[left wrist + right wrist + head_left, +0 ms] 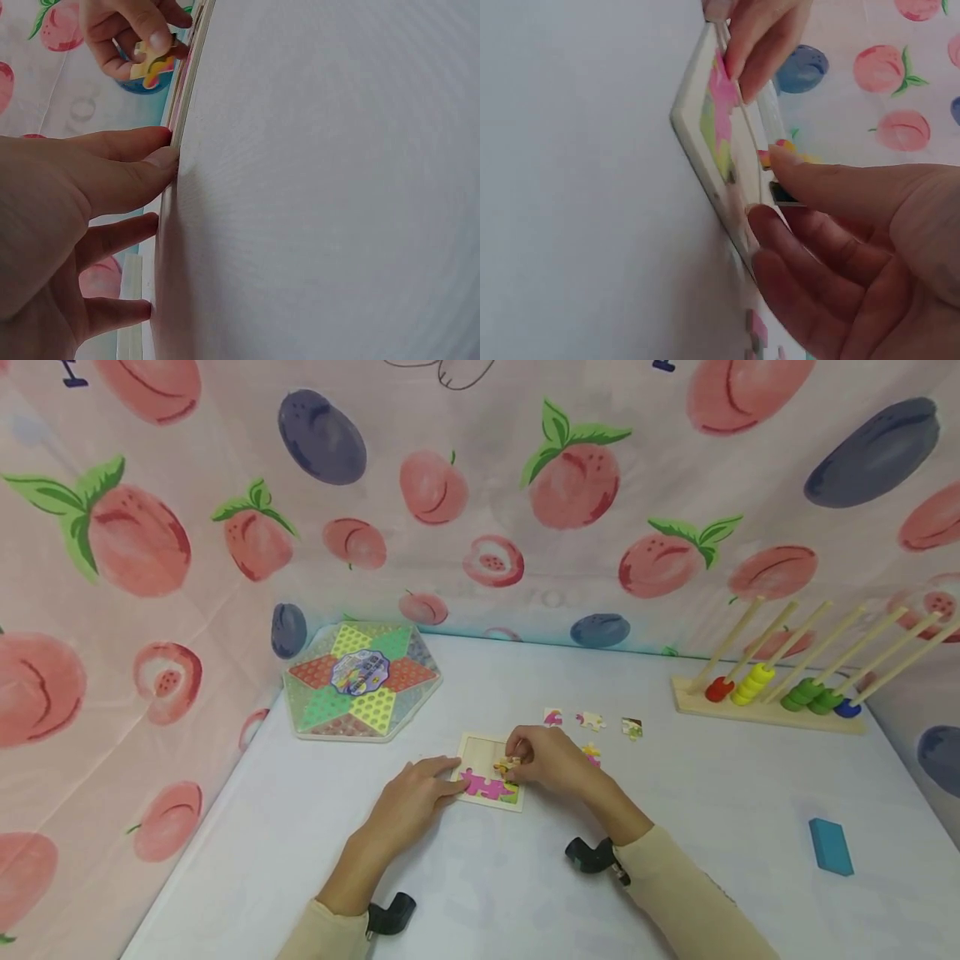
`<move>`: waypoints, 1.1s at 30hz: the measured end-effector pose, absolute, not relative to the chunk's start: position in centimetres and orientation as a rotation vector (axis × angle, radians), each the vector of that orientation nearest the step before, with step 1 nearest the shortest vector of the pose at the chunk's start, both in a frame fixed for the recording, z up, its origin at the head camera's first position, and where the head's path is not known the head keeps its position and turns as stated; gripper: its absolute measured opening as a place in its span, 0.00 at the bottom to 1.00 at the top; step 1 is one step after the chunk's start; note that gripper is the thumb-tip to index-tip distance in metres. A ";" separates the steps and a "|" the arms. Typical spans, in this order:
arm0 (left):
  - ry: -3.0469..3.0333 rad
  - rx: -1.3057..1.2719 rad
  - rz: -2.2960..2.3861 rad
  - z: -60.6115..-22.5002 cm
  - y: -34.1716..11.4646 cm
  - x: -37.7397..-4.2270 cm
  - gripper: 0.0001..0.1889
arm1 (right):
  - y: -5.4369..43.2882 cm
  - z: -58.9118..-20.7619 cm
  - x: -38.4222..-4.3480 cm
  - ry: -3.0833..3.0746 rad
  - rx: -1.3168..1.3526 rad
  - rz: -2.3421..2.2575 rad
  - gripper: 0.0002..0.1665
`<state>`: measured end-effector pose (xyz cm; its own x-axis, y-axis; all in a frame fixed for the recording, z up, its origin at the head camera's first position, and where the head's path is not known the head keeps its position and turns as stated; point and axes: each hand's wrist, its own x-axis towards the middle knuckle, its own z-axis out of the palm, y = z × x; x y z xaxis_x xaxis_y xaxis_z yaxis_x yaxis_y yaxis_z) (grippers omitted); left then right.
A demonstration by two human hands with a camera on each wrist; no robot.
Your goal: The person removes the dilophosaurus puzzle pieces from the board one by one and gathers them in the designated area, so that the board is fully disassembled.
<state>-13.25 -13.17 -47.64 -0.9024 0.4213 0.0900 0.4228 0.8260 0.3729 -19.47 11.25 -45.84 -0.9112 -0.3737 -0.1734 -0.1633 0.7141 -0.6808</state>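
A small square wooden puzzle board (480, 750) lies on the table, with pink and green pieces (487, 787) fitted along its near side. My left hand (411, 797) rests at the board's left edge, its fingers extended and the thumb and index fingertips touching the frame. Over the right part of the board, my right hand (551, 760) pinches a yellowish jigsaw piece (154, 66) between thumb and fingers. In the right wrist view, the piece shows a dark edge and is tilted above the tray. Several loose jigsaw pieces (591, 721) lie beyond the right hand, one partly hidden by it.
At the back left lies a hexagonal Chinese checkers board (360, 681). A wooden peg abacus (768, 714) with coloured beads stands at the back right. A blue block (831, 847) sits on the right of the white table (247, 860). Fruit-print cloth (480, 485) hangs behind.
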 end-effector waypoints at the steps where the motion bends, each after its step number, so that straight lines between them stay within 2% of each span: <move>1: -2.996 -0.694 -0.611 -47.6 -13.2 -13.3 0.14 | 11.4 -45.7 -19.5 2.622 -0.400 -1.022 0.15; 5: -2.995 -0.693 -0.598 -47.6 -13.1 -13.2 0.15 | 12.2 -44.8 -19.8 2.627 -0.339 -1.106 0.16; 12: -2.999 -0.671 -0.589 -47.7 -13.0 -13.2 0.16 | 14.5 -42.2 -20.0 2.649 -0.243 -1.230 0.29; 20: -2.981 -0.676 -0.590 -47.7 -13.0 -13.1 0.16 | 18.6 -39.6 -19.9 2.726 -0.176 -1.264 0.14; 33: -2.986 -0.670 -0.633 -47.5 -12.9 -13.0 0.14 | 25.9 -39.5 -18.0 2.783 -0.077 -1.240 0.18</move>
